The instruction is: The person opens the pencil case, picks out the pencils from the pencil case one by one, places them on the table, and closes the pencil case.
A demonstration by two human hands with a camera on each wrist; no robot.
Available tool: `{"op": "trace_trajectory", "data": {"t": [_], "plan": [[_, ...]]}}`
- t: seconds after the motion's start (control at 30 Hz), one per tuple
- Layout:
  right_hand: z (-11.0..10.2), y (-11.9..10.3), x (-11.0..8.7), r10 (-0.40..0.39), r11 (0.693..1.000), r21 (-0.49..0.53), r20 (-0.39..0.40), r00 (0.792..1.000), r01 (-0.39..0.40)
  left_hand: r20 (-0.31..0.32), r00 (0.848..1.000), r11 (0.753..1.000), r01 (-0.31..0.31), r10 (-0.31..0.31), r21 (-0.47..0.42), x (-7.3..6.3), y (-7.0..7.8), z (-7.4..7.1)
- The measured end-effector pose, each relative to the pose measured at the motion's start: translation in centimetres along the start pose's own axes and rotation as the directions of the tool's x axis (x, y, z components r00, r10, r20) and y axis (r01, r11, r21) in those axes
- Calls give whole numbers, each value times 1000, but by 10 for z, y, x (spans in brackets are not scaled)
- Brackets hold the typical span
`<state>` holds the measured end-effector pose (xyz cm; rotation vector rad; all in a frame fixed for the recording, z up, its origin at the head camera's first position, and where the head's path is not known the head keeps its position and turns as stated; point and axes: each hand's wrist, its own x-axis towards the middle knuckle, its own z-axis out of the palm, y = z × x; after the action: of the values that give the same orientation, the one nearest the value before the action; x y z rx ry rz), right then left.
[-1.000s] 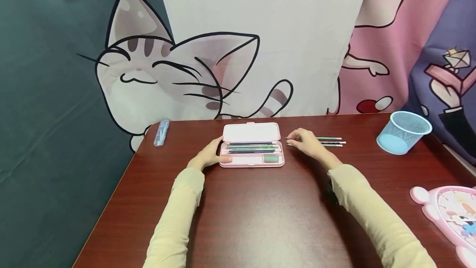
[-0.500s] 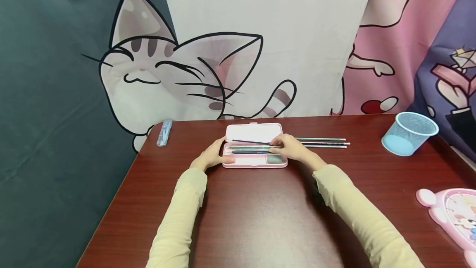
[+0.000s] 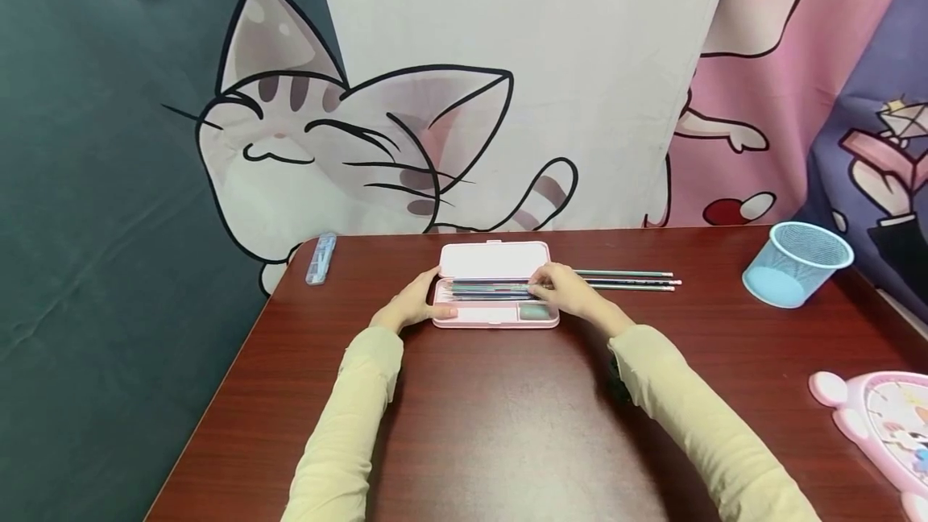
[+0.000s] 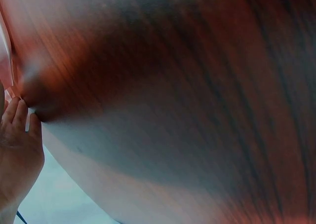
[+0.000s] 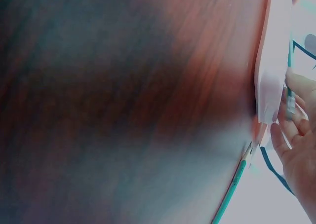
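Observation:
A pink pencil case (image 3: 496, 321) lies on the table with its lid (image 3: 495, 259) raised at the back. Several pencils (image 3: 478, 290) lie side by side in its long compartment, and a green eraser (image 3: 535, 312) fills the small front right one. My left hand (image 3: 412, 302) grips the case's left end, thumb on the front and fingers behind. At the right end, my right hand (image 3: 569, 291) pinches a pencil (image 5: 290, 103) between thumb and fingers, over the long compartment. More pencils (image 3: 629, 281) lie on the table just right of the case, partly behind my right hand.
A blue mesh pen holder (image 3: 796, 266) stands at the back right. Nearer on the right lies a pink clock (image 3: 888, 417). A small light-blue case (image 3: 321, 258) sits by the table's back left corner. A printed cloth hangs behind the table (image 3: 507, 409).
My right hand has moved left from the loose pencils to the case, bringing a pencil. Its slanted pencil now lies level with the others. My left hand keeps its grip.

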<state>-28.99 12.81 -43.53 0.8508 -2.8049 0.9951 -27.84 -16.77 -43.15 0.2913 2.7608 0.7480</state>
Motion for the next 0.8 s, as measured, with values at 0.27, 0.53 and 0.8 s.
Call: {"op": "trace_trajectory", "data": {"t": [0.27,0.53,0.8], "plan": [[-15,9,-10,65,993,106,-130,989,-52,9,1000,1000,21,-21,-6,1,0,-1],[-36,36,-32,100,995,33,-193,976,-95,12,1000,999,-12,12,-34,-1,-1,0],[-68,65,-63,143,988,-27,-228,963,-153,4,1000,999,-19,19,-38,-3,0,-1]]}}
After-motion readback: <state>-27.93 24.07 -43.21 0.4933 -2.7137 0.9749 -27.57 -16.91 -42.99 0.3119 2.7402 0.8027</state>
